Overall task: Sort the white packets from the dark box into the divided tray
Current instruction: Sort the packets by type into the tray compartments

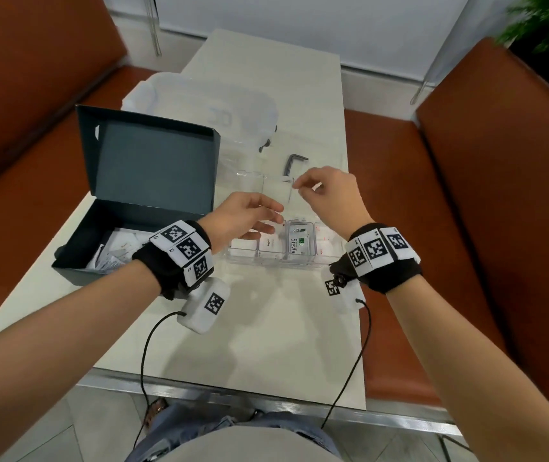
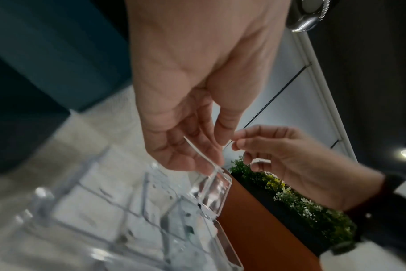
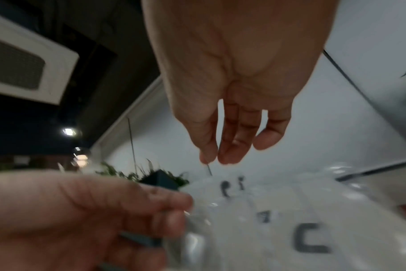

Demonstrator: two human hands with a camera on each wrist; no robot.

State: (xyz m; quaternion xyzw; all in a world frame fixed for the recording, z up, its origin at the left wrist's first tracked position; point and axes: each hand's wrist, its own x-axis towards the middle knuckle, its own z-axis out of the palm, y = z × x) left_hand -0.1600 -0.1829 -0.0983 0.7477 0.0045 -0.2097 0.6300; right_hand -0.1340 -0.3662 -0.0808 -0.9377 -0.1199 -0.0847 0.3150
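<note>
1. Holding the clear lid of the tray is what both hands do now. The right hand pinches the lid's top edge w/ thumb and first finger; its other fingers hang loose. The left hand has its fingers curled round the lid's near edge, lower down.
2. Why: I think the lid is held up so the tray stays open for more packets.
3. Below the pinch sits the tray, w/ packets in its front cells. One says "Stevia". A few white packets still lie in the box, left of the left hand and below its wrist, so the job is not done.
4. Around: a big clear bin sits past the box, far from the hands. A small dark bent tool lies on the table just behind the right hand's pinch.
5. In the way: the lid itself is over the back cells. The box's own lid stands up on the far side, clear of the reach.
</note>
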